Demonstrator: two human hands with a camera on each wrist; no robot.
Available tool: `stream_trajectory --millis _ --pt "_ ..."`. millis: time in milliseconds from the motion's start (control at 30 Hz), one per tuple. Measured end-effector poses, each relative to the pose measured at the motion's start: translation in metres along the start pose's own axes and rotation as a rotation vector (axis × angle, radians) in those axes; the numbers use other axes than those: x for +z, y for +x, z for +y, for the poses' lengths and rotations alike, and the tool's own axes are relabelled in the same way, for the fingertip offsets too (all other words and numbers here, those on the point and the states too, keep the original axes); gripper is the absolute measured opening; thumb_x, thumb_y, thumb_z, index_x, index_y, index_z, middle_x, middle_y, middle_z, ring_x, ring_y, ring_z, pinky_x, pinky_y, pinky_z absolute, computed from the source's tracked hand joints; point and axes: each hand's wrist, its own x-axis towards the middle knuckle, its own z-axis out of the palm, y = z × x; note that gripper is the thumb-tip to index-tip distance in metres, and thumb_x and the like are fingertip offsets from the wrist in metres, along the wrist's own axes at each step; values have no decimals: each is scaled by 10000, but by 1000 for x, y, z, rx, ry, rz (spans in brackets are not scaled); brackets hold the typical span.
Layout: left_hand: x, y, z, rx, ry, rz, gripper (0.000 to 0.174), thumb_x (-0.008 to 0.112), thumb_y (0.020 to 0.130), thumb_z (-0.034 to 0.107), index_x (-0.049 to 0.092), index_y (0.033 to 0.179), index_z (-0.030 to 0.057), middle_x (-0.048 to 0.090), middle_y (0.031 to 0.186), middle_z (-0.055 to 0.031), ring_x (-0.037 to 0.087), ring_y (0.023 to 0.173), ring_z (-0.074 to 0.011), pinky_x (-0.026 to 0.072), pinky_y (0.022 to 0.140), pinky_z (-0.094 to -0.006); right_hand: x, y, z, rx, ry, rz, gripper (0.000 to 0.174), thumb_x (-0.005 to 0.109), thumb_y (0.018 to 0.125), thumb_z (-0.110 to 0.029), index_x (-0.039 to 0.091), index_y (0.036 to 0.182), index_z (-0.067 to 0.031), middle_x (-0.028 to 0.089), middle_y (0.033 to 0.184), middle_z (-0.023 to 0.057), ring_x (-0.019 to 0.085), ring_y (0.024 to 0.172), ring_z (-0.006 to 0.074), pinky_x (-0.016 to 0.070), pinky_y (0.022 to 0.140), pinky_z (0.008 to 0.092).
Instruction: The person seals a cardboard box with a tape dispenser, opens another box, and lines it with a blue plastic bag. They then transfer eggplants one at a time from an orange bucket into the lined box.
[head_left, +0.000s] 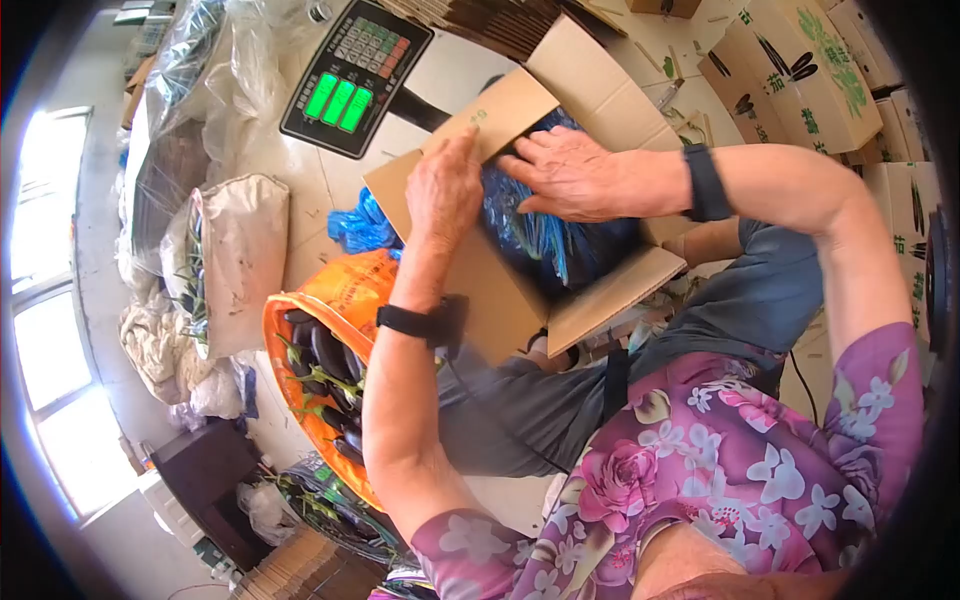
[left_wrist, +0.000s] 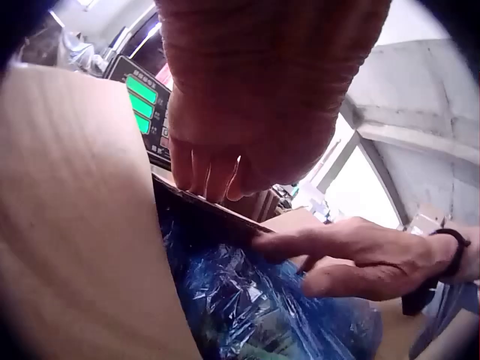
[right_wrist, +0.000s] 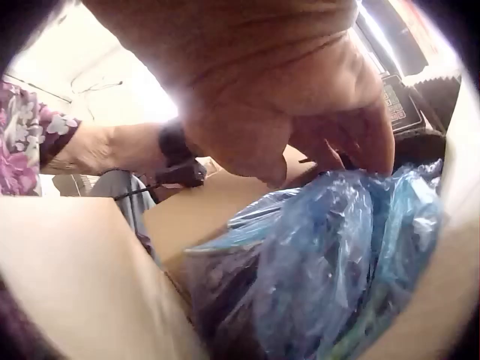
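An open cardboard carton [head_left: 590, 310] stands in front of me with its flaps up. Inside lies a thin blue plastic bag [left_wrist: 247, 300] with dark contents showing through. My left hand [head_left: 445, 190] rests on the carton's far flap [head_left: 510, 112], its fingertips at the flap's edge in the left wrist view. Extended over the bag, my right hand [head_left: 570, 172] has its fingers reaching toward that same flap. Those fingers touch the top of the bag in the right wrist view, with the fingertips partly hidden.
A scale display [head_left: 345, 95] with green lit readouts stands beyond the carton. Left of it are an orange sack [head_left: 275, 340] of eggplants [head_left: 325, 350] and a pale sack [head_left: 245, 250]. Printed cartons [head_left: 800, 90] are stacked at the right. Blue plastic [head_left: 362, 222] lies beside the carton.
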Motion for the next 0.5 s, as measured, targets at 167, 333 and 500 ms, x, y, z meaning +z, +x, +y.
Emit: stream_trajectory --millis 167,333,500 --pt "23 -7 18 43 75 39 314 587 931 293 664 1180 119 622 1263 -133 592 1142 -348 494 915 -458 -29 -36 12 193 -33 -531 549 680 843 -207 506 1284 70 602 1021 194 592 1039 329 506 848 430" --pt "66 -21 31 172 353 196 517 634 911 353 558 1290 9 520 1307 -305 508 1218 -471 460 987 -510 19 -61 11 -41 -313 -152 578 597 787 -70 460 1325 89 586 1044 227 606 939 357 529 759 421" --pt "67 -25 29 161 377 224 516 632 912 355 554 1304 29 510 1330 -283 493 1237 -462 459 989 -511 -34 -49 3 163 -125 -565 597 670 799 -137 475 1337 35 580 1141 249 593 1030 376 504 866 431"
